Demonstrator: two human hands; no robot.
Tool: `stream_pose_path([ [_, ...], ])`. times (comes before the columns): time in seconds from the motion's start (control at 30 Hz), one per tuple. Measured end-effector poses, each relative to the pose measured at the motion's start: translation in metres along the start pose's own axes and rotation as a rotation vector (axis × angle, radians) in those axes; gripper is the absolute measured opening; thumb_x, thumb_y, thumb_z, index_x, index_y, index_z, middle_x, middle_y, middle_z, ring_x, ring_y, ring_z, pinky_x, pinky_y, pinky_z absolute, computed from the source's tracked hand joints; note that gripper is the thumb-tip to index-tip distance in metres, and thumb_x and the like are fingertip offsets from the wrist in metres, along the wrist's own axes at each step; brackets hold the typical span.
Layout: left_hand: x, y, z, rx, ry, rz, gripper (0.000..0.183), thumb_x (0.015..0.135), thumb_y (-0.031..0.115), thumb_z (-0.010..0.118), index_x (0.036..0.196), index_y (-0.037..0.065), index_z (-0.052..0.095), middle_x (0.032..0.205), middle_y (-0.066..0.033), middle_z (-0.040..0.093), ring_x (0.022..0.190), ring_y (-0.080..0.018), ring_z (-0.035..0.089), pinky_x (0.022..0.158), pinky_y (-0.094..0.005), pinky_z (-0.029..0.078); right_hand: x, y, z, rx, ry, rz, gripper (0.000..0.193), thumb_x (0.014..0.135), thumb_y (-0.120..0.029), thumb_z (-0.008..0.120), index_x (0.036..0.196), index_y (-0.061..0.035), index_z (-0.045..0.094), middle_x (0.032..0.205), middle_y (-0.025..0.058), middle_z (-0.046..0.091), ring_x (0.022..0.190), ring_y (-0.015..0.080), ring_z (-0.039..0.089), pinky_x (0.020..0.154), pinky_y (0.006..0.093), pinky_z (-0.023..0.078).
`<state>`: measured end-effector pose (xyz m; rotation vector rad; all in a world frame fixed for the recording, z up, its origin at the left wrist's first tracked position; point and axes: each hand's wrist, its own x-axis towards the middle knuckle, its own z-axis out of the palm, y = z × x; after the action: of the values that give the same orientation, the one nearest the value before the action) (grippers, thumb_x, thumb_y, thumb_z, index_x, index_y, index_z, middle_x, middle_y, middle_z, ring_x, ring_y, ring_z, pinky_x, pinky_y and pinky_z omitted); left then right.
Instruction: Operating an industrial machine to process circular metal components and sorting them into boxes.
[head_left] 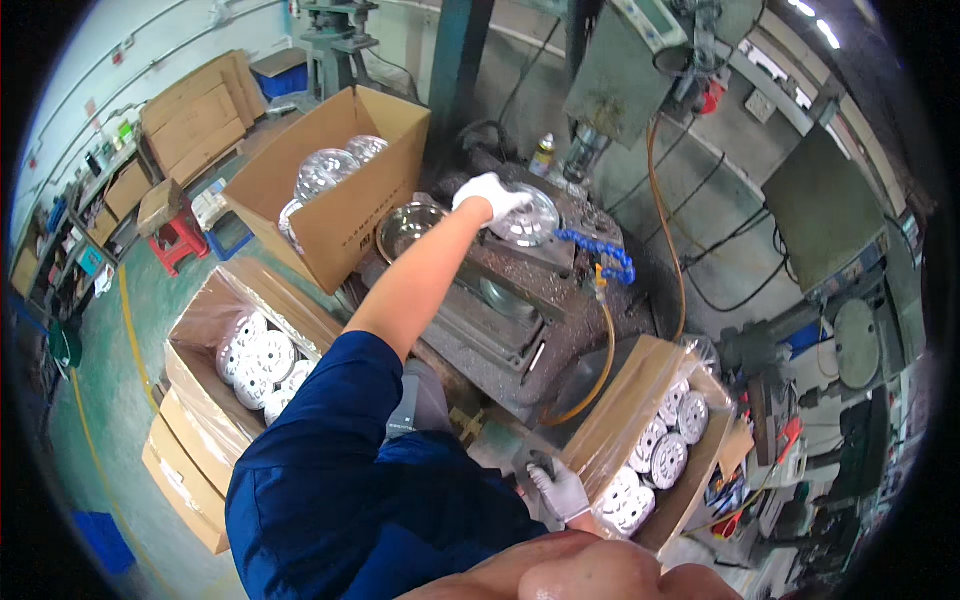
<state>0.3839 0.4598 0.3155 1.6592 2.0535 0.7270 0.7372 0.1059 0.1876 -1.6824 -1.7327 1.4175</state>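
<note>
Green workshop floor (100,350) runs along the left, marked with yellow lines, beside one red plastic stool (172,245). Three open cardboard boxes stand around the person: one at upper left (392,175), one at lower left (190,375) and one at lower right (635,385), the lower two lined with clear film. At least three shiny discs show in the first box; the others hold several pale, pierced round discs each, overlapping too much for a firm count.

One bright metal disc (542,222) lies on the dark machine bed (572,335), near its back. Being round, it has no long axis; its broad face is turned upward. White cloth covers the left grip (490,198), whose fingers lie over the disc's left part; whether they clasp the rim, I cannot tell. Also gloved, the right grip (562,492) is low beside the lower-right box, fingers bent next to something dark grey; whether it is held is unclear.

One smooth, polished round dish (398,232) sits left of the disc. One segmented blue hose (605,255) curves just right of the disc, and one yellow can (542,157) stands behind it. Small glinting flecks roughen the bed's greasy-looking metal.
</note>
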Motion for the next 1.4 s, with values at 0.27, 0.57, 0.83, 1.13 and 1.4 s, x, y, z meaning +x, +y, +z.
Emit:
stream_pose_path([
  [0.27,-0.003,-0.002,-0.003,-0.003,-0.006,-0.037,0.089,0.068,0.067,0.067,0.122,-0.003,0.059,0.127,-0.023,0.058,0.118,-0.0331,0.057,0.099,-0.0376,0.045,0.014,0.018,-0.004,-0.112,0.031,-0.031,0.053,0.09,-0.046,0.06,0.12,-0.0024,0.059,0.108,0.0255,0.065,0.108,0.0397,0.061,0.09,0.0417,0.048],
  [0.57,-0.004,0.0,-0.005,-0.033,-0.011,-0.011,0.088,0.069,0.066,0.066,0.119,-0.006,0.061,0.123,-0.0257,0.059,0.115,-0.0355,0.058,0.098,-0.0385,0.045,0.006,0.024,0.013,-0.07,-0.016,0.026,0.053,0.09,-0.049,0.059,0.12,-0.0057,0.06,0.107,0.0219,0.066,0.106,0.0378,0.062,0.09,0.0407,0.048],
  [0.83,-0.007,0.006,-0.01,-0.04,-0.065,-0.037,0.089,0.07,0.064,0.066,0.124,-0.006,0.057,0.128,-0.0254,0.056,0.12,-0.0345,0.055,0.101,-0.038,0.043,0.015,-0.005,0.003,-0.174,-0.053,0.052,0.059,0.088,-0.054,0.058,0.117,-0.0029,0.059,0.099,0.0293,0.065,0.102,0.0446,0.06,0.085,0.0464,0.049],
  [1.13,-0.006,0.002,-0.007,-0.027,-0.053,-0.043,0.088,0.07,0.064,0.066,0.123,-0.006,0.057,0.126,-0.0254,0.057,0.119,-0.0346,0.056,0.1,-0.0384,0.044,0.017,-0.003,0.007,-0.226,-0.045,0.011,0.064,0.087,-0.058,0.056,0.114,0.0008,0.058,0.098,0.0319,0.063,0.102,0.0468,0.059,0.084,0.0478,0.048],
  [1.4,-0.006,0.001,-0.003,0.032,-0.029,-0.042,0.084,0.072,0.066,0.064,0.124,-0.001,0.059,0.129,-0.0209,0.057,0.119,-0.0323,0.057,0.099,-0.0377,0.045,0.013,0.011,0.007,-0.156,-0.064,0.011,0.059,0.088,-0.056,0.057,0.114,-0.0034,0.06,0.097,0.0287,0.065,0.099,0.0456,0.06,0.083,0.048,0.049],
])
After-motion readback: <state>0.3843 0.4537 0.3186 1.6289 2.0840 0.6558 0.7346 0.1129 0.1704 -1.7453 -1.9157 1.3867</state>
